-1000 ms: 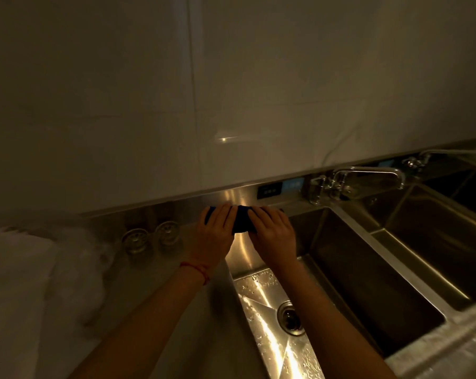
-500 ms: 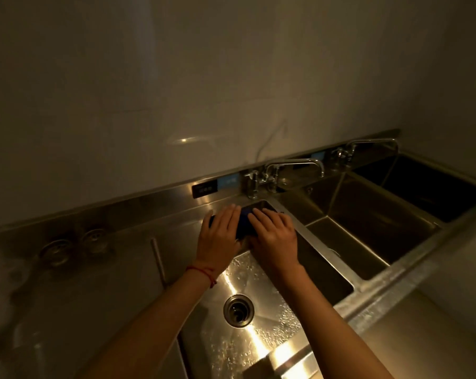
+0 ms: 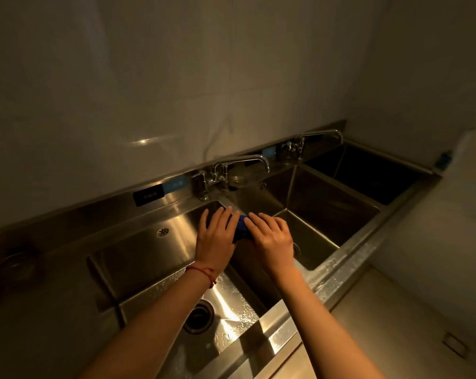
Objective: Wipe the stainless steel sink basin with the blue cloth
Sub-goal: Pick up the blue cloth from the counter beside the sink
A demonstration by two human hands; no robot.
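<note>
While both arms reach forward from the near edge over the sink, here's how it all sits:

Arms: both forearms are bare and stretched out toward the far side, running roughly parallel and closing in at the hands. A red string bracelet (image 3: 204,272) sits on the left wrist.

Left hand (image 3: 216,237): palm down, fingers loosely spread and pointing at the far wall, laid flat on top of the blue cloth (image 3: 241,231). Looks pressed down rather than gripping, thumb isn't really visible.

Right hand (image 3: 271,236): also palm down, fingers a bit spread and angled to the left, covering the right end of the cloth. Fingertips nearly meet the left hand's fingers.

Cloth: only a small dark blue strip shows in the gap between the two hands, the rest is hidden under them. It sits at the far right corner of the left sink basin (image 3: 154,250), right about where the divider to the middle basin (image 3: 321,214) runs. Can't tell if it's on the wall or on the rim.

Basin: steel, wet-looking near floor with droplets, round drain (image 3: 198,315) near the left forearm.

Faucet (image 3: 242,166): on the far ledge, just beyond the hands, spout swung to the right.

Lighting: pretty dim, so fine detail is murky.
</note>
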